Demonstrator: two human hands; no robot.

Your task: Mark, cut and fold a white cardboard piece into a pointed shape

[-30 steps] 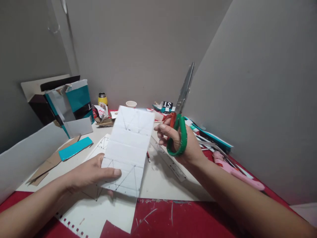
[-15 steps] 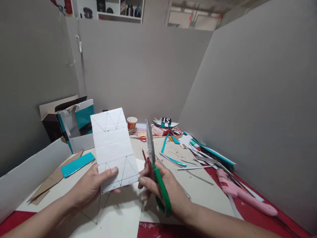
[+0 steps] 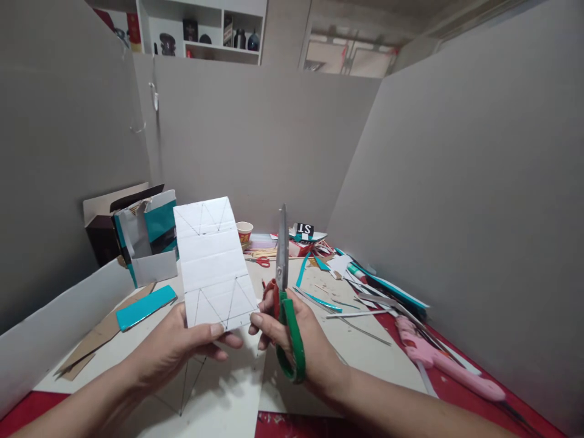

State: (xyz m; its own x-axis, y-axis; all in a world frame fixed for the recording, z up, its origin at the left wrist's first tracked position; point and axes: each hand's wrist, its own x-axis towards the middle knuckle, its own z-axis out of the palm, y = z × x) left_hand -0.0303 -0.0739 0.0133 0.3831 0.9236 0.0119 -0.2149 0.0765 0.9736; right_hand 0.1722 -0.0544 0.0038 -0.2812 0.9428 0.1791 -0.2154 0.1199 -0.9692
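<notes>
The white card point(image 3: 212, 258) is taken as the reference point; it is held up, slightly tilted, above the worktop. Its lower left corner is clamped by the left hand point(image 3: 180, 344), thumb in front and fingers behind, a grip apparently chosen so that most of the drawn lines are left exposed. By the right hand point(image 3: 317, 344), the scissors point(image 3: 283, 283) are held just right of the card, blades together and pointed upward, presumably so that the thumb and fingertips can be used at the card's lower right corner; whether that corner is firmly pinched cannot be told. Counted on the card: two bands of zigzag lines, one near each end. Counted left of the card: one teal piece point(image 3: 146, 308), laid over brown cardboard, and one torn carton point(image 3: 159, 225) farther back. Counted beyond the card's right edge: one paper cup point(image 3: 245, 231) and one red-handled pair of scissors point(image 3: 263, 261), making two pairs in all. Well to the right of the card, one pink glue gun point(image 3: 449, 361) is noted. The narrow offcuts point(image 3: 356, 314) between are too tangled to be counted.
</notes>
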